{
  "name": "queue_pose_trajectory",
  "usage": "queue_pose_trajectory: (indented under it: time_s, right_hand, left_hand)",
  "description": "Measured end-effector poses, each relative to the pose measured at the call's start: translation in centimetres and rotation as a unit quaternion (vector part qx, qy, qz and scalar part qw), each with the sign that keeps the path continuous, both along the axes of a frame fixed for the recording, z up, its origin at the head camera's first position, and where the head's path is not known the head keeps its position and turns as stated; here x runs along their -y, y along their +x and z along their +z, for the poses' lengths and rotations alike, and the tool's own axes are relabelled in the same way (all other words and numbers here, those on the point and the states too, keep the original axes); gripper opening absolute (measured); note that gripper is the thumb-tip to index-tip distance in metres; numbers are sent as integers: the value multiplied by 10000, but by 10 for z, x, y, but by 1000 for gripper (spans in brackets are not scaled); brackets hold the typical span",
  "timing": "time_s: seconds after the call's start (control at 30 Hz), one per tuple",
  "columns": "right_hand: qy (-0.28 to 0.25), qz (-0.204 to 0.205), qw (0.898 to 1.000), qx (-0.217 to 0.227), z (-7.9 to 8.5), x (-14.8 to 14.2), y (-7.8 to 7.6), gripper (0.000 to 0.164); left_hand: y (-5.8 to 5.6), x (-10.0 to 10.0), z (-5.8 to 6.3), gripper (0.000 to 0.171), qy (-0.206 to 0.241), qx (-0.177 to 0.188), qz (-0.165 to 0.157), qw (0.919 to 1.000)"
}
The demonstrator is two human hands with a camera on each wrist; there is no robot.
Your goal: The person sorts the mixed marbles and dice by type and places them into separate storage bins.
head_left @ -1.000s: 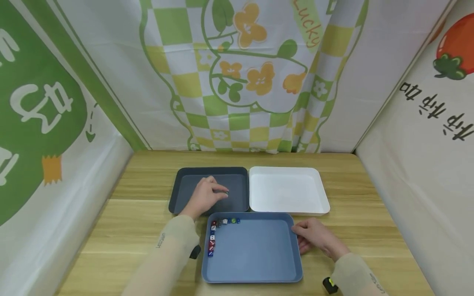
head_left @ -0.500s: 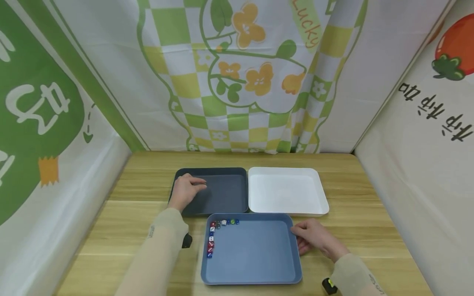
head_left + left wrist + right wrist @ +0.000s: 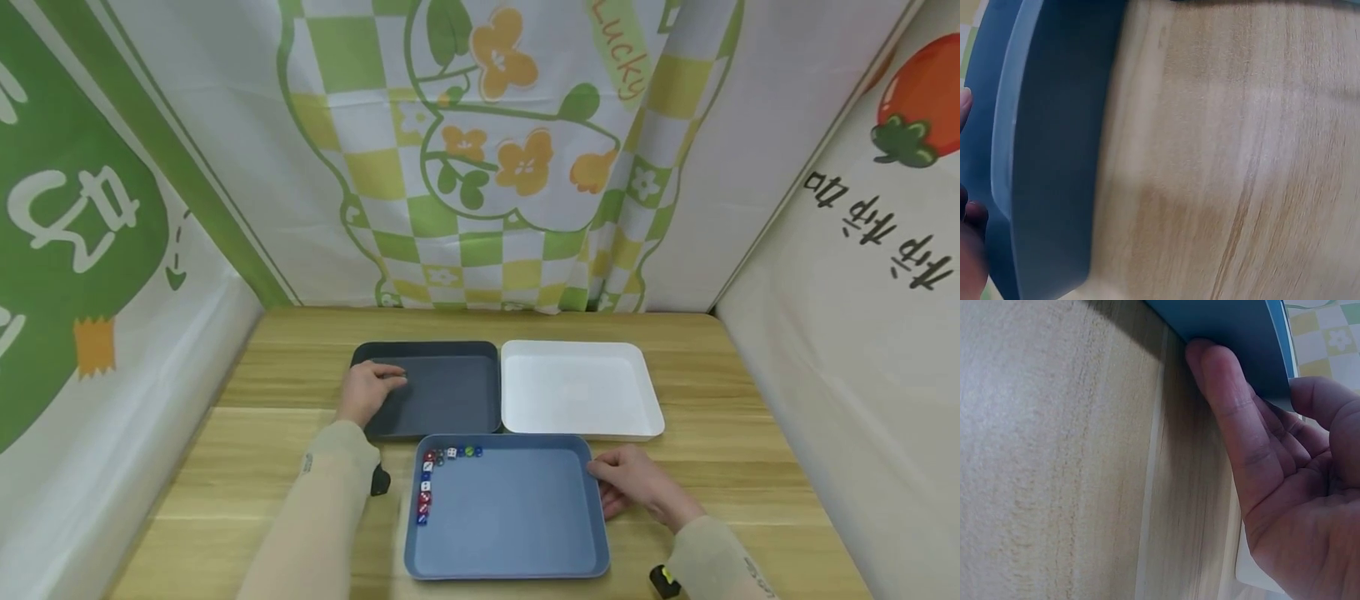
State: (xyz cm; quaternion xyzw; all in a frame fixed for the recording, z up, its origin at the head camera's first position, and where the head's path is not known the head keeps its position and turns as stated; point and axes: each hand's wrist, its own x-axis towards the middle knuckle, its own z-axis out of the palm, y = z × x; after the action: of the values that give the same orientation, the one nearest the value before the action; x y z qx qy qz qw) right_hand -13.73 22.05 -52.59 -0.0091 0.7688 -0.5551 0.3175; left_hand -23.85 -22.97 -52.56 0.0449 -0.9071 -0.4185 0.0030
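The left hand [image 3: 363, 393] is above the left part of the dark tray [image 3: 453, 396], with its back turned up and the wrist a little bent, so that the fingers point to the right. Its thumb and forefinger come close together at their tips, in a pinching form. Between these tips a small dark spot is seen, but it is too small, and I cannot tell if they hold something. The left arm, in a pale sleeve [image 3: 322, 483], comes up from the near side, passing left of the blue tray [image 3: 517, 512].

The right hand [image 3: 637, 483] grips the blue tray at its right wall: the thumb is on the rim, and the longer fingers lie against the outside, near the lower edge. Its arm comes diagonally from the near right corner.

Inside the blue tray, red, white and blue dice [image 3: 425, 486] make a line along the left wall, and some small pieces, one of them green [image 3: 469, 452], follow the far wall. The white tray [image 3: 581, 392] stands beside the dark tray on the wooden bench [image 3: 712, 400].
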Motion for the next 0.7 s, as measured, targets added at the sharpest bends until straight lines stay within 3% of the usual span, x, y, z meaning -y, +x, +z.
queue_pose_trajectory:
  time_s: [0.3,0.7]
  right_hand:
    - [-18,-37,10000,24,-2,0,0,30]
    - [17,20,10000,-57,-3,-3,0,31]
  left_hand:
    - [-2,-4,-12,21,79,243,116,9996]
    - [-6,-5,-26,19,-278,334,112,9990]
